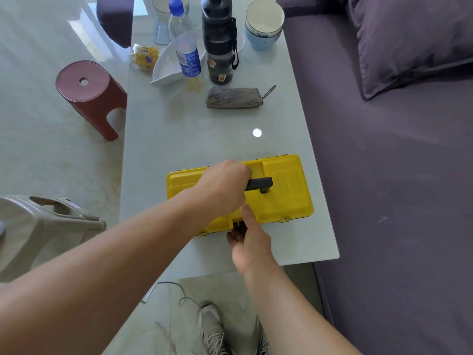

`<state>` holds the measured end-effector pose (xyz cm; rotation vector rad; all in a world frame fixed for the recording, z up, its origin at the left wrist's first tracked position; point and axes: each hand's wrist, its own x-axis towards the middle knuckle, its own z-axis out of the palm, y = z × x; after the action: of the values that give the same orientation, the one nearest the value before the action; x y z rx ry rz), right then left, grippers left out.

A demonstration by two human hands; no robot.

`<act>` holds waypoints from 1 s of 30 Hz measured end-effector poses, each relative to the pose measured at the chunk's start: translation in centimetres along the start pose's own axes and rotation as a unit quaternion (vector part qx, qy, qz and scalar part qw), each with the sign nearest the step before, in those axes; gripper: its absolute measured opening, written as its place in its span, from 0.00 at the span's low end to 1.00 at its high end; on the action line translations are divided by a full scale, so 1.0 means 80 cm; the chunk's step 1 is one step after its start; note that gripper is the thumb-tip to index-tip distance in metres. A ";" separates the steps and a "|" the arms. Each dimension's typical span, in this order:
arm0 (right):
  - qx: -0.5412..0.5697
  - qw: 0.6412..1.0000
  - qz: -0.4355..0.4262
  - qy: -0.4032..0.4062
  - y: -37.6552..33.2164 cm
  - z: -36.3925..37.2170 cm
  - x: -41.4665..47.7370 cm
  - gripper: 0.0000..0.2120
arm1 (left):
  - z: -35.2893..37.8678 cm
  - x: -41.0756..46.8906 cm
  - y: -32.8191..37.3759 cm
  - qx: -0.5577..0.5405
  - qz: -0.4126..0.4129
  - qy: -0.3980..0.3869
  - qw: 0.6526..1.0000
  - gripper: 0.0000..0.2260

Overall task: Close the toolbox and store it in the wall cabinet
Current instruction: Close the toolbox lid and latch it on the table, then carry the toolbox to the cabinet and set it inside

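lying flat with its lid down, the yellow toolbox [281, 198] sits near the table [204, 139] edge. left hand [222, 185] is wrapped around the black handle [259, 184]; right hand [249, 237] pinches the front latch [239, 224], thumb on top.

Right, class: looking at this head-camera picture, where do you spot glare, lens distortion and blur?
Head view: a bright round glare spot sits on the glossy table beyond the yellow toolbox, with window sheen on the floor; the wide lens leans the table edges and bottles outward; the forearms near the bottom edge look soft and stretched.
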<state>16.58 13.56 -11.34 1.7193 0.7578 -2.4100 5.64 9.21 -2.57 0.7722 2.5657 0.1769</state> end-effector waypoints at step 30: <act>-0.239 0.835 -0.495 -0.034 -0.346 -0.112 -0.594 0.47 | -0.533 -0.234 0.409 -0.080 0.125 0.135 0.980 0.03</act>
<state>32.08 31.67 39.08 1.1304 2.4539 -2.3305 16.12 26.54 50.60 1.0695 2.6523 0.5972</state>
